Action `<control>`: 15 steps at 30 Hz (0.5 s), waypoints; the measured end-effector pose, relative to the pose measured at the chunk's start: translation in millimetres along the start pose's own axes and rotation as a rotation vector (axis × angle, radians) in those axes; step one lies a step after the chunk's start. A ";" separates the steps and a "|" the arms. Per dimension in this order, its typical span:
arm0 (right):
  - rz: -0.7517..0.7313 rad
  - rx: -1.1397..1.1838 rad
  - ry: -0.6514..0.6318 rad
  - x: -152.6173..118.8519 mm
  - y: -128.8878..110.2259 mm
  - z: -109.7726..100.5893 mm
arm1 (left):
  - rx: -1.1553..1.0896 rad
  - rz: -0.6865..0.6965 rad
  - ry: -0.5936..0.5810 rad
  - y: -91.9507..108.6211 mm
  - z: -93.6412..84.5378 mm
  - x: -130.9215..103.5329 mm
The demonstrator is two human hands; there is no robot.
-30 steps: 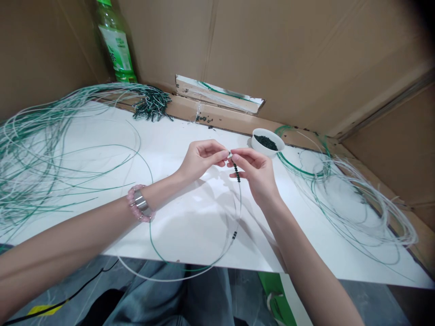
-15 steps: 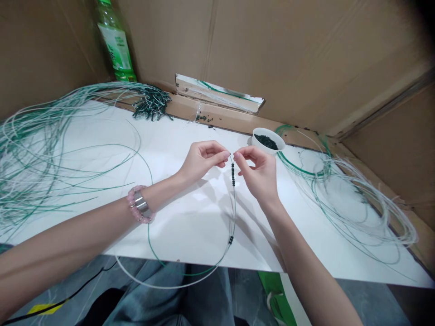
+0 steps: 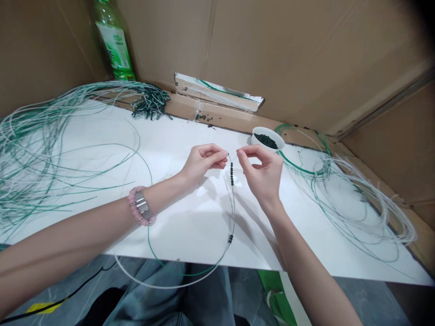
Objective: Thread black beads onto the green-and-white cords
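Observation:
My left hand (image 3: 207, 162) pinches the end of a thin cord above the white table. Facing it, my right hand (image 3: 260, 170) pinches another thin strand end, a small gap away. Between and just below the hands hangs a column of dark beads (image 3: 232, 174) threaded on the cords. Lower down, a small cluster of dark beads (image 3: 230, 238) sits on the same strands. From there a green and a white cord (image 3: 170, 287) loop past the table's front edge. A white bowl of dark beads (image 3: 267, 141) stands just behind my right hand.
Bundled green and white cords (image 3: 37, 145) cover the left of the white table (image 3: 190, 226); beaded ends (image 3: 151, 102) lie at the back. Coiled cords (image 3: 360, 203) lie right. A green bottle (image 3: 115, 47) stands back left. Cardboard walls (image 3: 288, 59) enclose the table; loose beads (image 3: 204, 117) lie behind.
My right hand has moved slightly right, away from my left hand, drawing its strand outward. The gap between the fingertips is wider. My left hand is nearly still.

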State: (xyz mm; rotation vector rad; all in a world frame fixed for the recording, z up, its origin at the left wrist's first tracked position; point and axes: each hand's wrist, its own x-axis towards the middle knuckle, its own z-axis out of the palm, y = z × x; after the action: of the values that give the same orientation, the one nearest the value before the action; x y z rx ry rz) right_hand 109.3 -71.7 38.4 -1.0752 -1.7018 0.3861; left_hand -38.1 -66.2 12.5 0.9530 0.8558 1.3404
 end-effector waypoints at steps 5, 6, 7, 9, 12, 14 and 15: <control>-0.270 -0.321 -0.072 -0.8 3.0 -1.7 | -0.060 -0.049 0.045 -0.4 2.6 -2.8; -0.295 -0.366 -0.093 -1.1 3.4 -1.9 | -0.056 -0.048 0.043 -0.9 2.7 -3.0; -0.309 -0.404 -0.110 -1.3 3.7 -2.1 | -0.052 -0.045 0.040 -1.4 2.7 -3.0; -0.321 -0.457 -0.137 -1.7 3.7 -2.4 | -0.043 -0.041 0.038 -2.5 2.5 -2.8; -0.338 -0.509 -0.157 -2.1 2.7 -3.2 | -0.024 -0.036 0.043 -3.4 2.7 -2.6; -0.356 -0.543 -0.163 -2.4 1.9 -3.8 | -0.011 -0.025 0.046 -3.2 3.4 -3.2; -0.366 -0.558 -0.167 -2.4 1.5 -4.0 | -0.007 -0.017 0.043 -3.0 3.9 -3.7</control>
State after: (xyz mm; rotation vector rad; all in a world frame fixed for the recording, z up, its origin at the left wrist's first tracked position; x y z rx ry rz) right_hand 113.6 -73.8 37.5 -1.1039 -2.1764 -0.2588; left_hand -33.6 -70.1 11.2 0.9122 0.8894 1.3529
